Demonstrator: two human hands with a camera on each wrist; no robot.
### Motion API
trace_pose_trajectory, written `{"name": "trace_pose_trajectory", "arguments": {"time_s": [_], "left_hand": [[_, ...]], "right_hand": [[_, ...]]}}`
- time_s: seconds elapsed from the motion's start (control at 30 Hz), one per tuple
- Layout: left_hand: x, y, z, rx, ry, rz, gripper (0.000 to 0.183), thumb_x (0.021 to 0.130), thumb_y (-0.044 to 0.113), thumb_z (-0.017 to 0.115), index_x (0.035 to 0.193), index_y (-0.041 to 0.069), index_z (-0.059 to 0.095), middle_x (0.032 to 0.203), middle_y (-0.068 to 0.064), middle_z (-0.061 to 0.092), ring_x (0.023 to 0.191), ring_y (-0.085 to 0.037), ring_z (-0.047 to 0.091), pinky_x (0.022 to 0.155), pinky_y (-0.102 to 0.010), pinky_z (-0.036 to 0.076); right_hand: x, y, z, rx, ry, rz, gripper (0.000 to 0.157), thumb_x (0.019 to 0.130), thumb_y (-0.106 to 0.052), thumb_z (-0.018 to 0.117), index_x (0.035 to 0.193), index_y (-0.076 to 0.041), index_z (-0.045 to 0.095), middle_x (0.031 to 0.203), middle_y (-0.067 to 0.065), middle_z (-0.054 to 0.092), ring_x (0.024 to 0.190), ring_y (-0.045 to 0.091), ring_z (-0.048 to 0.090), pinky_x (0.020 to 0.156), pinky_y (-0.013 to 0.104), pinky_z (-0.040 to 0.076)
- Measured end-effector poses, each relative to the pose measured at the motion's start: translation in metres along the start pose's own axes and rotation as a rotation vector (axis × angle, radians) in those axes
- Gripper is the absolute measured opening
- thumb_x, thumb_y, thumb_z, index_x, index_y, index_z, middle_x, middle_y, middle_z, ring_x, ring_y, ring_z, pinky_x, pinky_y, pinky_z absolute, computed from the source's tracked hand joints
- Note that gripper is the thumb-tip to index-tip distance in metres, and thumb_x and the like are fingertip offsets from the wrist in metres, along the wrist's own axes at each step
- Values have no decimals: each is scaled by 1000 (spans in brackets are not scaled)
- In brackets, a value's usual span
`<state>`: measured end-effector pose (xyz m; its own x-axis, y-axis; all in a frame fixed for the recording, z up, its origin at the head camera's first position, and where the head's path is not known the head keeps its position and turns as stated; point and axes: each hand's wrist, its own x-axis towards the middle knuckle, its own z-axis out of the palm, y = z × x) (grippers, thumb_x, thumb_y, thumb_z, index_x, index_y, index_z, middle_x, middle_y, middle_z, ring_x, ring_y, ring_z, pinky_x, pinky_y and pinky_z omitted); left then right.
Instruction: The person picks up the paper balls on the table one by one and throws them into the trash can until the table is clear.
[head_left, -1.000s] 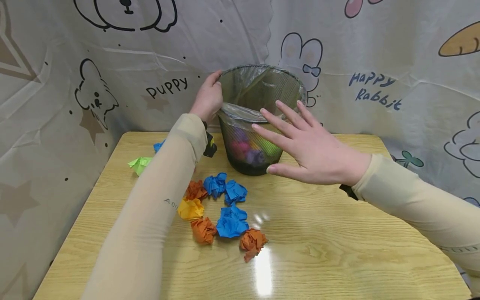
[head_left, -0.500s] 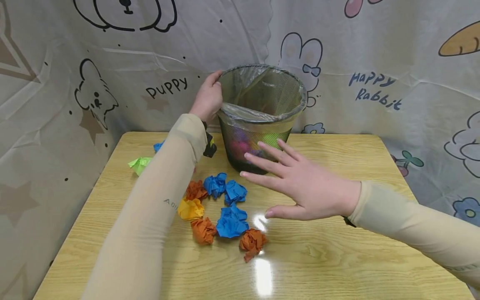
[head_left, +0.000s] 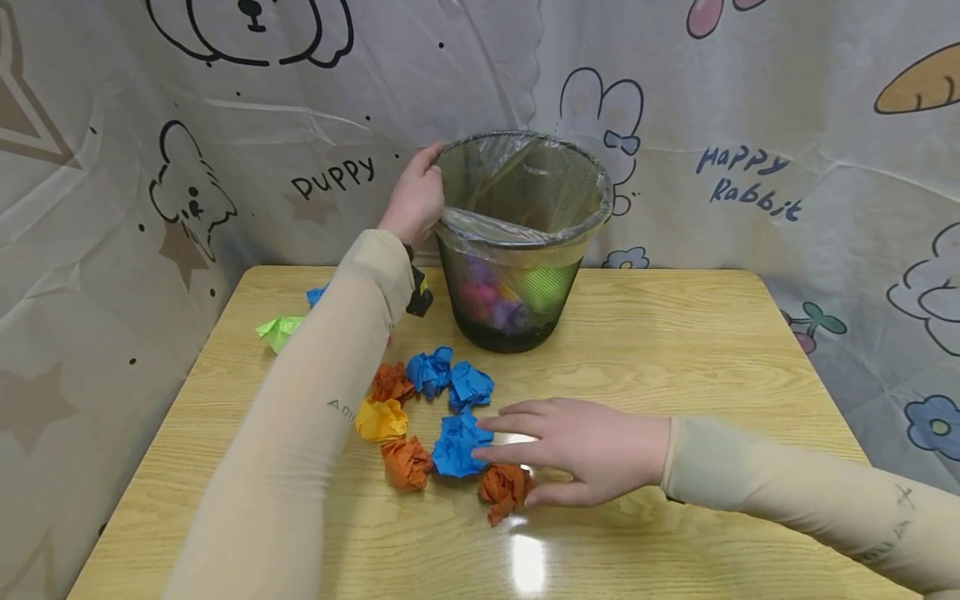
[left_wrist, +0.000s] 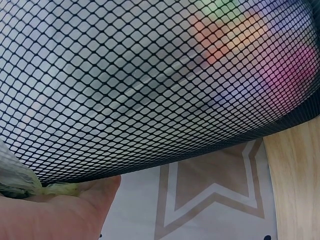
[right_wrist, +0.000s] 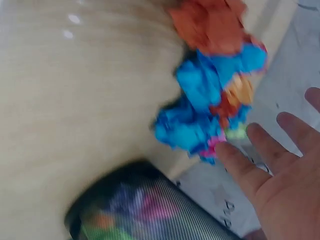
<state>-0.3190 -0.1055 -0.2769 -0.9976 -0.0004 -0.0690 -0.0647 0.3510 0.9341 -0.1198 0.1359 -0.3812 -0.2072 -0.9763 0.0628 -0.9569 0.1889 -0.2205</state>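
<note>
My left hand (head_left: 416,198) grips the left rim of a black mesh wastebasket (head_left: 454,271), and the left wrist view shows the thumb lying along the mesh. A clear plastic liner (head_left: 495,225) folds over the rim. Colourful crumpled paper shows through the lower wall. My right hand (head_left: 581,450) hovers low at the front, fingers spread and holding nothing. Its fingertips overlap a large blue crumpled paper ball (head_left: 453,448), while the thumb is beside a rust-orange paper ball (head_left: 501,490). In the right wrist view, these paper balls (right_wrist: 212,27) look blurred.
Two more blue paper balls (head_left: 431,372) lie before the wastebasket. Left of them are a yellow ball (head_left: 381,419) and orange ones (head_left: 407,463). A green ball (head_left: 279,332) sits near the left edge of the wooden table (head_left: 675,358). A printed curtain (head_left: 750,108) hangs behind.
My right hand has come down and toward me from in front of the wastebasket to the blue and orange paper balls. The left hand keeps its grip on the rim.
</note>
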Motion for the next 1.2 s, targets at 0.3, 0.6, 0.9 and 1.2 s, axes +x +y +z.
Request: {"name": "trace_pose_trajectory", "arguments": {"time_s": [0.3, 0.6, 0.9, 1.2], "left_hand": [[0, 1, 0, 3, 0, 6, 51, 114, 25, 21, 165, 30, 21, 170, 11, 14, 147, -7, 24, 110, -27, 29], [1, 0, 0, -1, 0, 1, 52, 114, 25, 21, 165, 30, 20, 170, 11, 13, 148, -7, 23, 112, -26, 28], [2, -1, 0, 2, 1, 2, 51, 114, 26, 21, 165, 31, 21, 169, 13, 13, 152, -5, 11, 120, -25, 18], [1, 0, 0, -5, 2, 0, 51, 114, 25, 21, 165, 30, 21, 169, 13, 14, 152, -5, 11, 121, -25, 13]], "right_hand": [[3, -1, 35, -37, -50, -104, 64, 101, -35, 63, 159, -24, 39, 156, 7, 45, 140, 25, 44, 114, 39, 39], [7, -1, 55, -30, 10, -130, 48, 102, -30, 64, 149, -24, 56, 144, 5, 55, 128, 21, 52, 103, 34, 48], [6, 2, 68, -129, -57, -98, 40, 109, -25, 54, 148, -30, 56, 142, 2, 54, 121, 17, 52, 91, 28, 52], [5, 4, 77, -120, -62, -77, 43, 106, -23, 60, 148, -30, 56, 141, 2, 55, 117, 16, 56, 87, 27, 54]]}}
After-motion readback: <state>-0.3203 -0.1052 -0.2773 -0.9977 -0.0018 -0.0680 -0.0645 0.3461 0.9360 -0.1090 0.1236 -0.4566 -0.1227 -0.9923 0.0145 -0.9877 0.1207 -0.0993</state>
